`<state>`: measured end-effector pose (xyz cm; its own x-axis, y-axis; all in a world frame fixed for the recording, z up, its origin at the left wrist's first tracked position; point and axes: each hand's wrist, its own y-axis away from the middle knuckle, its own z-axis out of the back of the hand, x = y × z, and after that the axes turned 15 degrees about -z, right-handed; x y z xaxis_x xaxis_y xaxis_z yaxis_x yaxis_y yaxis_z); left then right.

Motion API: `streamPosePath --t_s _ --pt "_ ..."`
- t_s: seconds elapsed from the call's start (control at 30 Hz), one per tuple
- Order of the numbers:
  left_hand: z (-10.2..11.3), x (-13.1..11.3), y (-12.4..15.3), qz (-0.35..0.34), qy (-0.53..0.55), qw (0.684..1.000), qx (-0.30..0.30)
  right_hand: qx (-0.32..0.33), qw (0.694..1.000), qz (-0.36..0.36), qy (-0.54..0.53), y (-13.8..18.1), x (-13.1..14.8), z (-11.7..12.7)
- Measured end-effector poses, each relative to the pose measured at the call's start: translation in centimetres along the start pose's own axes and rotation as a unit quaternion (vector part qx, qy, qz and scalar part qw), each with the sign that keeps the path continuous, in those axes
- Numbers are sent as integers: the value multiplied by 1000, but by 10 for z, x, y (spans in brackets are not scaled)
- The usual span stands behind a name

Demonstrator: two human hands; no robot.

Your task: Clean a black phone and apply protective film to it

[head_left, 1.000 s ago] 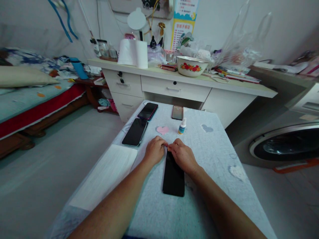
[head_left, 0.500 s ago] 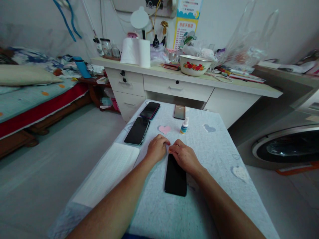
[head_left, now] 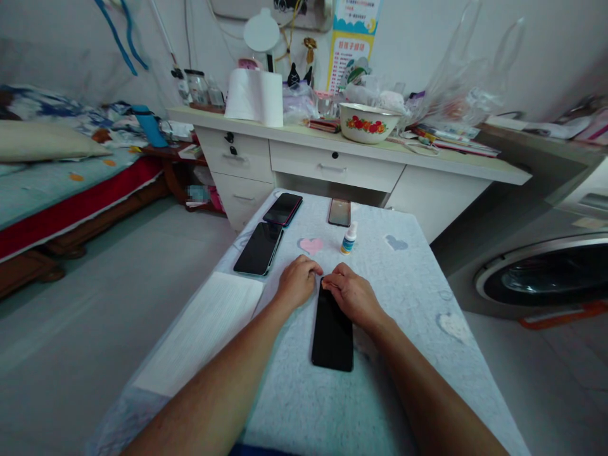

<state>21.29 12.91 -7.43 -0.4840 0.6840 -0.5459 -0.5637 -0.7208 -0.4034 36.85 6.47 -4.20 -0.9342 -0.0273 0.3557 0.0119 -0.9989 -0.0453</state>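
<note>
A black smartphone [head_left: 332,339] lies screen up on the cloth-covered table, its long side pointing away from me. Over its far end, my right hand [head_left: 358,297] is closed in a pinch. A small orange-tinted bit shows at those fingertips, too small to name. My left hand [head_left: 298,282] rests beside the phone's far left corner with its fingers curled inward; what they hold, if anything, is hidden. Beyond the hands stands a small white bottle [head_left: 348,239] with a blue and yellow label. Two more dark phones, one nearer [head_left: 259,249] and one farther [head_left: 284,209], lie at the left.
A smaller brown-screened phone [head_left: 339,213] lies near the table's far edge. White sheets [head_left: 202,332] cover the left edge. Behind is a white desk [head_left: 304,149] with a flowered basin [head_left: 368,123] and paper rolls [head_left: 254,96]. A washing machine [head_left: 532,209] stands right, a bed [head_left: 71,190] left.
The view has shifted slightly, so everything appears a little further left and up. Both hands keep nearly the same place at the phone's far end.
</note>
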Motion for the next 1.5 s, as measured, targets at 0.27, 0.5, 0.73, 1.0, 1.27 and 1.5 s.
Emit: streamPosePath --t_s 0.27,0.5,0.73,1.0,1.27,1.5 --pt "0 0 -3 -25 23 999 24 -29 997 -67 31 -3 -1 3" --pt "0 0 -2 -26 34 998 40 37 999 -4 -10 8 3 8" --pt "1 -1 -2 -24 35 998 38 86 994 57 -23 30 14 17" --pt "1 -2 -2 -21 36 998 41 117 988 90 -44 58 23 17" --pt "3 -3 -2 -23 30 998 55 27 999 15 -17 42 19 1" --pt "3 -4 -3 -22 27 997 67 5 1000 -21 -10 37 14 -1"
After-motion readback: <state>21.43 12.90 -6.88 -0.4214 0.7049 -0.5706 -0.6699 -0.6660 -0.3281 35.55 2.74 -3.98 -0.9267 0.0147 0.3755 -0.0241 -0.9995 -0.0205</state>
